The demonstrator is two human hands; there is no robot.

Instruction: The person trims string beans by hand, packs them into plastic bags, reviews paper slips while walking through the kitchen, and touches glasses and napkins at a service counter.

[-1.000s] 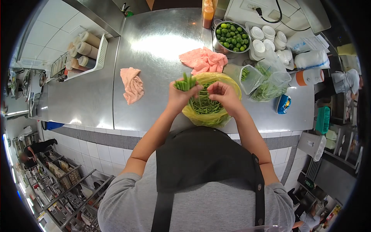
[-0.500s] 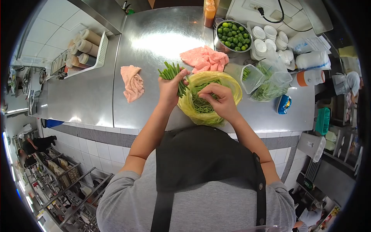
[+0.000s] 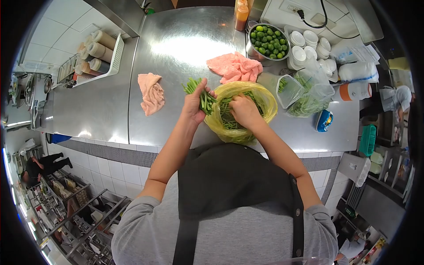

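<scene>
1. Left hand (image 3: pixel 197 101): curled around a bundle of green beans (image 3: pixel 206 104), thumb raised along it, just outside the yellow bag's rim at about ten o'clock from the bag's middle.
2. Right hand (image 3: pixel 244 110): inside the yellow bag (image 3: pixel 234 136), near its middle, fingers bent down among the loose beans (image 3: pixel 231 124); whether they pinch one, I cannot tell.
3. The bag stands open on the metal counter (image 3: pixel 148 132), near the person's apron (image 3: pixel 234 181), which is at six o'clock.
4. Close by, at twelve: a crumpled pink cloth (image 3: pixel 236 67). Between two and three: a clear container (image 3: pixel 289 93) lying beside plastic bags of greens (image 3: pixel 309 99).
5. Further out, at one: a metal bowl of limes (image 3: pixel 268 42). Between one and two: stacked white tubs (image 3: pixel 310 39). At three: a blue packet (image 3: pixel 324 120).
6. Between nine and ten: a paler cloth (image 3: pixel 151 93); well beyond it, a white basket (image 3: pixel 115 62) of bottles (image 3: pixel 100 52).
</scene>
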